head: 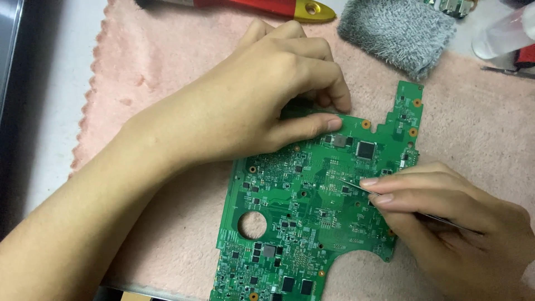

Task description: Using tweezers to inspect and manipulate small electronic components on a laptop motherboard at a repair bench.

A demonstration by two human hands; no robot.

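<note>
Two bare hands and forearms, no sleeves, gloves, rings or watch visible. Left hand [273, 95], above the green circuit board [290, 223], has short, unpainted nails. Right hand [446, 223], at the board's right edge, also short plain nails.

**Workbench surface, close overhead view**

Pale grey-white tabletop [56, 111], mostly covered by a pink scallop-edged cloth mat [167, 67]. Dark metal edge [8, 44] at far left. Even, soft indoor light, faint shadows. No walls, floor or windows visible.
</note>
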